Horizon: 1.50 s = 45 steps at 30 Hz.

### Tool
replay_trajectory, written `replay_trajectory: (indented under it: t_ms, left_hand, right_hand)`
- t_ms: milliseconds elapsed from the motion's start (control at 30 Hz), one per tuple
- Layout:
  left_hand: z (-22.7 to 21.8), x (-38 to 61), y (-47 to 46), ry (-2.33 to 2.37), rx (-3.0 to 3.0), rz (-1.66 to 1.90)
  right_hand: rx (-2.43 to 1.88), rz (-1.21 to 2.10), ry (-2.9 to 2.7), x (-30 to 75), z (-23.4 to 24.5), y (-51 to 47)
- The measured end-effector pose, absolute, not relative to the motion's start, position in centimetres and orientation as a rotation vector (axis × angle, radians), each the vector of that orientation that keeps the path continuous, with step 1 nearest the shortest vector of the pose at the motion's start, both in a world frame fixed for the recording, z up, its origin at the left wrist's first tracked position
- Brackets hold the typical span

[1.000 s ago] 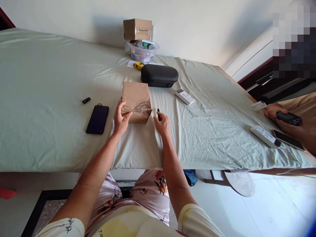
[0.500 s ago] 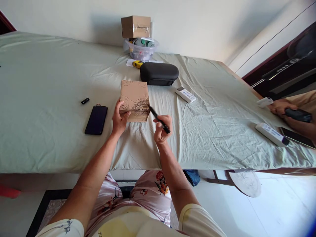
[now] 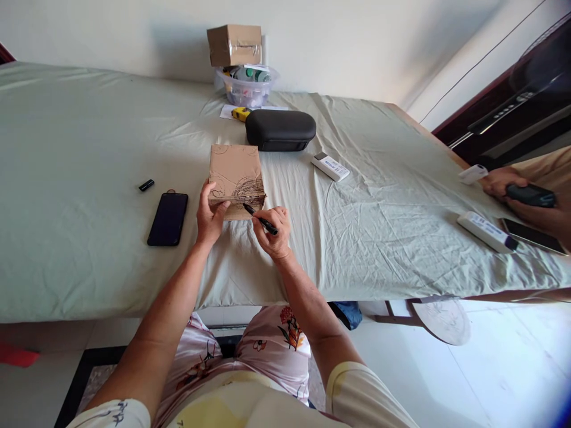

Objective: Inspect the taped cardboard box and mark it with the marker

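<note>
A small brown cardboard box (image 3: 234,163) rests on the cloth-covered table, black scribbles running across its top and near edge. Gripping its left side, my left hand (image 3: 210,217) has the thumb over the near edge. My right hand (image 3: 274,232) holds a black marker (image 3: 263,221) at the box's lower right. The marker's tip lies over the near side of the box; whether it touches is too fine to tell. Left of the box are the black marker cap (image 3: 146,185) and a dark-screened phone (image 3: 168,219).
Behind the box lies a black hard case (image 3: 281,129), beside a yellow tape measure (image 3: 241,113). A plastic tub (image 3: 247,92) with a carton (image 3: 234,46) on it stands at the wall. White boxes (image 3: 330,166) lie rightward. Another person's hands (image 3: 508,181) hold a dark object.
My right hand has moved the marker left, from the box's right edge to its near side. My left hand keeps its grip on the box. The whole view has shifted slightly.
</note>
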<state>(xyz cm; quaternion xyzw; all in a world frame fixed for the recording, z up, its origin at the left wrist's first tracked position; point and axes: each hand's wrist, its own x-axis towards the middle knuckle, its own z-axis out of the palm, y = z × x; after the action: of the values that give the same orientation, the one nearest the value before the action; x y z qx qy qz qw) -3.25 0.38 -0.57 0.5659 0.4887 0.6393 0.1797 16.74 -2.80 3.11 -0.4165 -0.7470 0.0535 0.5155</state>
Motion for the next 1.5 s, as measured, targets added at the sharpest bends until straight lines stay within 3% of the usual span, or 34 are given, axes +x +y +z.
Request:
replay_trajectory:
  t_ms: [267,533,767,1000,1267,1500]
  left_hand:
    - [-0.5,-3.3,0.4,1.365,1.608,1.803]
    - [-0.4,-3.0,0.2,1.361,1.586,1.800]
    - [-0.7,-3.4,0.4,1.481,1.558,1.810]
    - [-0.3,-4.3,0.3,1.609,1.469,1.842]
    - [4.0,-7.0,-1.0,2.392,1.511,1.336]
    - [5.2,-8.6,-2.6,2.647,1.315,0.738]
  right_hand:
    - [-1.060,-0.053,-1.512,18.0,3.5,-2.6]
    - [-0.875,0.031,-1.613,17.7,3.3,-2.8]
    - [-1.041,0.195,-1.145,18.9,3.3,-1.7]
    - [-1.579,0.389,-1.435,20.3,2.5,0.3]
    - [-2.064,0.369,-1.669,20.9,2.6,0.4]
    - [-2.115,0.326,-1.730,21.1,2.8,0.3]
